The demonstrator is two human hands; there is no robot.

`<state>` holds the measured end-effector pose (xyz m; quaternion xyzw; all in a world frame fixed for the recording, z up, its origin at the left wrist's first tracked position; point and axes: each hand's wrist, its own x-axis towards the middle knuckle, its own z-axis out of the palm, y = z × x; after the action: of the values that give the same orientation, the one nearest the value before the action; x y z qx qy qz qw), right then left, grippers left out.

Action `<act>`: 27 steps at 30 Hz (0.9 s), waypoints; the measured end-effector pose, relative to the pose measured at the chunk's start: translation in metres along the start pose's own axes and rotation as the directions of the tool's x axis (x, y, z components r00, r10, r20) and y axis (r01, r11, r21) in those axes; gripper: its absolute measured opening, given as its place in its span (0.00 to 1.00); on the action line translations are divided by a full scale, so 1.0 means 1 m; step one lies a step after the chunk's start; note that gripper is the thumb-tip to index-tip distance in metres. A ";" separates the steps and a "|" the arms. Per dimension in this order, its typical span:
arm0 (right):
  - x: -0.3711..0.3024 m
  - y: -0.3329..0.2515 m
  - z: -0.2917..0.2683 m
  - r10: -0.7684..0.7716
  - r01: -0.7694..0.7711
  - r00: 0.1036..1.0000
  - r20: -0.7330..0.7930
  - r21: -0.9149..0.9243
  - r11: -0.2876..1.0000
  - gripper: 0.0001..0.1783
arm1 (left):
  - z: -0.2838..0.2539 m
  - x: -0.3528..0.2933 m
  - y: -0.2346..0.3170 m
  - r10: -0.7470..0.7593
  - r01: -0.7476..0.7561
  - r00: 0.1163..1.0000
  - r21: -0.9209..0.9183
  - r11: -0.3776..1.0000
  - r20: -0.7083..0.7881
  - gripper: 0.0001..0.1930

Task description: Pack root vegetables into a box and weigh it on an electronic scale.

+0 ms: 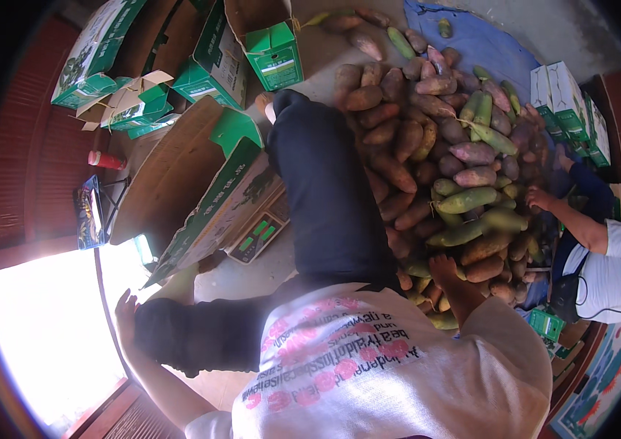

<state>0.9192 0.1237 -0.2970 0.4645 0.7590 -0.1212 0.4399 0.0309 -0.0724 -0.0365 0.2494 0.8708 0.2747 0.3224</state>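
Note:
My right hand (444, 271) reaches onto the near edge of a heap of long radishes (475, 154), some green and some reddish-brown. Its fingers look extended and touch the heap; I see nothing clearly gripped. My left hand (127, 313) is beside my bent left knee, fingers apart and holding nothing. Between my legs stands a large open green carton (212, 197), tilted in view, with its brown inner wall showing. Its contents are hidden from me. Against the carton's near side is a digital scale (258, 235) with green lit displays.
A co-worker in a white shirt (610, 271) sits at the right, one hand (541, 198) on the heap. More green cartons (212, 62) stand at the upper left, others (568, 102) at the right. A blue tarp (482, 36) lies under the far radishes. A red can (107, 159) stands left.

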 end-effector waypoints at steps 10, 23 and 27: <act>0.009 -0.006 -0.007 0.041 -0.054 0.994 0.105 0.125 0.991 0.35 | 0.012 -0.012 0.015 0.008 0.020 0.991 0.204 0.979 -0.135 0.22; 0.012 0.032 -0.172 -0.075 0.039 0.961 0.265 0.139 0.990 0.45 | -0.002 0.004 0.010 0.287 -0.174 0.947 0.522 0.835 -0.144 0.18; 0.023 0.065 -0.272 0.103 -0.106 0.993 0.066 0.051 0.993 0.46 | -0.010 0.023 0.062 0.350 -0.258 0.915 0.375 0.890 -0.201 0.22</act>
<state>0.8166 0.3339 -0.1415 0.5114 0.7157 -0.1334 0.4566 0.0246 -0.0171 0.0001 0.3969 0.8897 0.1977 0.1085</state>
